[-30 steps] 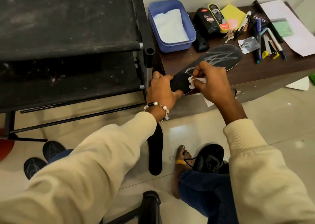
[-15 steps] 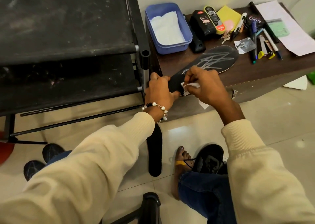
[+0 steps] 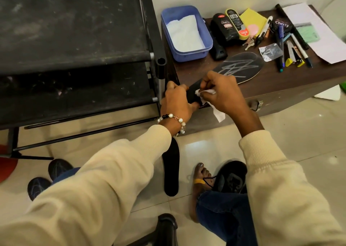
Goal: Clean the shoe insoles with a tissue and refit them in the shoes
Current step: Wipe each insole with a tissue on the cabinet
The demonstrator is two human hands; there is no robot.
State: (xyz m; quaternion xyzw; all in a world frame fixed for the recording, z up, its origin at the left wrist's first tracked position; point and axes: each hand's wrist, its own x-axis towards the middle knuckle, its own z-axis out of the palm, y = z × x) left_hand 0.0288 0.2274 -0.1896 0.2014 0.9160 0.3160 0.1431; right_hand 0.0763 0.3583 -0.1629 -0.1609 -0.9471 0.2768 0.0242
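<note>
A: State of the hands?
B: Left hand is clamped on the heel end of the insole. Right hand is closed on a tissue, pressed to the insole just beside the left hand.

A: Insole position?
B: Flat on the surface, toe end beyond the right hand, heel end over the near edge.

A: Other items?
B: Second insole on the floor below the left wrist. Shoe below the right forearm. Blue tub beyond both hands.
</note>
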